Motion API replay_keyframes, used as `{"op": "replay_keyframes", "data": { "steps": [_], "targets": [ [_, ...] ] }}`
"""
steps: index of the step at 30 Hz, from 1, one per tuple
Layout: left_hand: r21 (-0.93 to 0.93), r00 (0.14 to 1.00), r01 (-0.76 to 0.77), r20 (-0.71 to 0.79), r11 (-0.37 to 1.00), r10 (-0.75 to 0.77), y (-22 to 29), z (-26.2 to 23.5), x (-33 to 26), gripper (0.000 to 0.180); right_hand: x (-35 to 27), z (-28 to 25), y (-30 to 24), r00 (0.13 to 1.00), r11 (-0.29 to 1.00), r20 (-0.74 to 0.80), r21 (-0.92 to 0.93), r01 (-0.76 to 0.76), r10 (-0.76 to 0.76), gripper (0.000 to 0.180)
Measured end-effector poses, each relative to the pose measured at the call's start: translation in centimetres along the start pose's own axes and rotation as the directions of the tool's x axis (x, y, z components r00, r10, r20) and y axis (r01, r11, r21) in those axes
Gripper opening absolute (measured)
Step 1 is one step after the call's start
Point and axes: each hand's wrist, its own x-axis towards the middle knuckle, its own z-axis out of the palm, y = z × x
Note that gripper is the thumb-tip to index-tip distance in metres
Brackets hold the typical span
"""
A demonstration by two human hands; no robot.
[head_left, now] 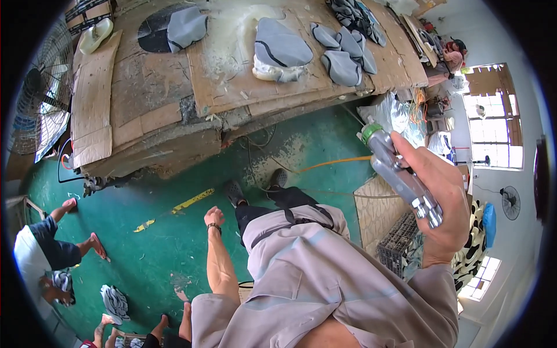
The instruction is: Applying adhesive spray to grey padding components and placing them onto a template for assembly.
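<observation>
My right hand [449,197] is wrapped round a grey metal spray gun [401,174] with a green ring at its nozzle, raised at the right in front of me. The nozzle points up toward the workbench. My left hand [214,217] hangs by my side, its fingers curled, with nothing seen in them. On the cardboard-covered bench [151,87] ahead, a grey moulded pad with black trim [281,43] lies over a whitish form [272,73]. Several similar grey pads [342,66] lie to its right, and another grey pad [188,28] is at the left.
An orange hose [333,164] and dark cables run over the green floor [156,249]. A large fan [43,87] stands at the left, a plastic crate [399,240] at my right. Several people are around; one person [49,252] is at the left, another [451,61] far right.
</observation>
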Motion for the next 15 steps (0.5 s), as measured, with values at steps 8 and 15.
{"op": "replay_keyframes", "data": {
  "steps": [8, 15],
  "targets": [
    [0.043, 0.999, 0.013, -0.035, 0.999, -0.012, -0.9, 0.3, -1.1, 0.033, -3.3, 0.0, 3.1, 0.999, 0.999, -0.036, 0.009, 0.036, -0.035, 0.069],
    [0.018, 0.952, -0.307, -0.014, 0.952, 0.307, 4.8, 7.7, -3.9, 0.031, -6.0, -1.3, 10.4, 0.996, 0.993, -0.025, 0.076, 0.086, -0.085, 0.069]
  ]
}}
